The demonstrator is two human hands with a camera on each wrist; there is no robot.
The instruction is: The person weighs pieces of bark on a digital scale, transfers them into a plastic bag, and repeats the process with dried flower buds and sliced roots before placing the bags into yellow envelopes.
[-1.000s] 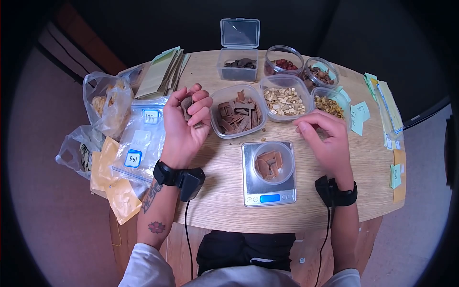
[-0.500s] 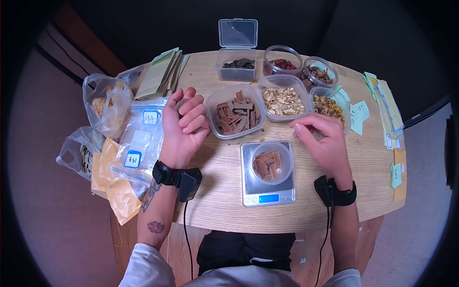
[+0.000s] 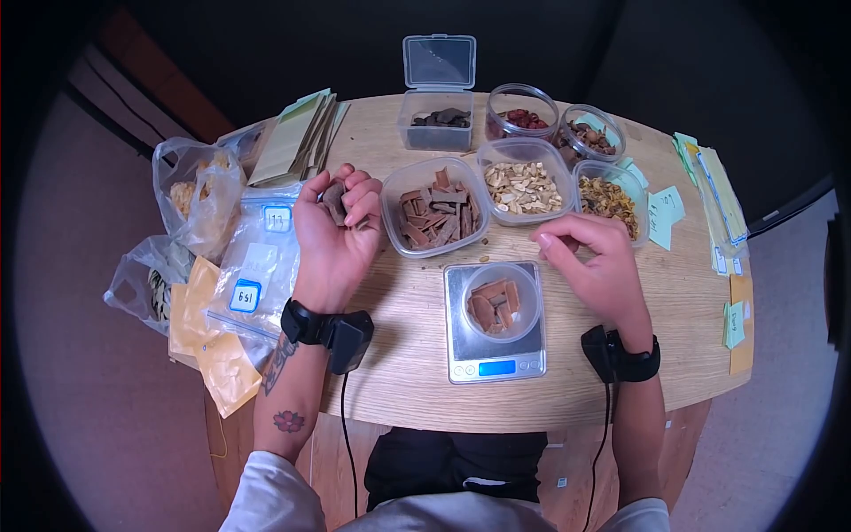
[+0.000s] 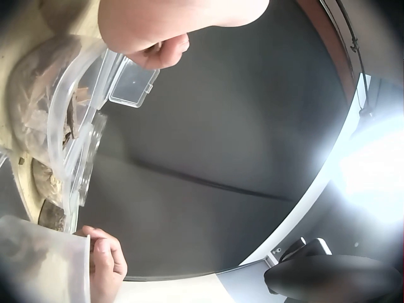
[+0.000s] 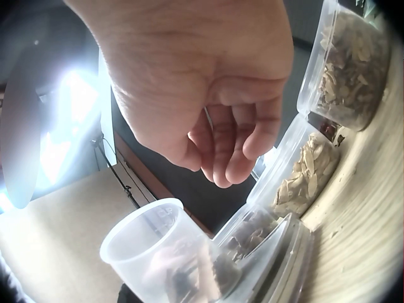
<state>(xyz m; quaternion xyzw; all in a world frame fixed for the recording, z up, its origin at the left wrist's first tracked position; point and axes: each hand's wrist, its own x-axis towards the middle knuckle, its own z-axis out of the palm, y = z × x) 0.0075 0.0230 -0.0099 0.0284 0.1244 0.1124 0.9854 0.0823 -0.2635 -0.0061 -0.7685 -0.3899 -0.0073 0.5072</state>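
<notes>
My left hand (image 3: pixel 337 235), palm up, curls its fingers round some brown bark pieces (image 3: pixel 333 204) left of the bark tub. The right hand (image 3: pixel 592 262) hovers to the right of the scale with loosely bent fingers; the right wrist view shows nothing in them. Between the hands, a digital scale (image 3: pixel 456 341) with a lit blue display carries a clear plastic cup (image 5: pixel 142 233) containing several bark pieces (image 3: pixel 496 306). Just behind the scale stands a square clear tub (image 3: pixel 387 222) filled with more bark strips (image 3: pixel 441 213).
Behind are tubs of pale slices (image 3: pixel 523 188), yellow dried flowers (image 3: pixel 612 199) and red dried fruit (image 3: pixel 525 120), plus a lidded box (image 3: pixel 437 135). Zip bags (image 3: pixel 257 257), plastic bags (image 3: pixel 199 191) and paper envelopes (image 3: pixel 297 142) lie left. Labelled slips (image 3: pixel 665 217) lie right.
The left hand's fingers closed further over the bark pieces, then loosened so they show again. That hand has drifted slightly left. The right hand and the scale have hardly changed.
</notes>
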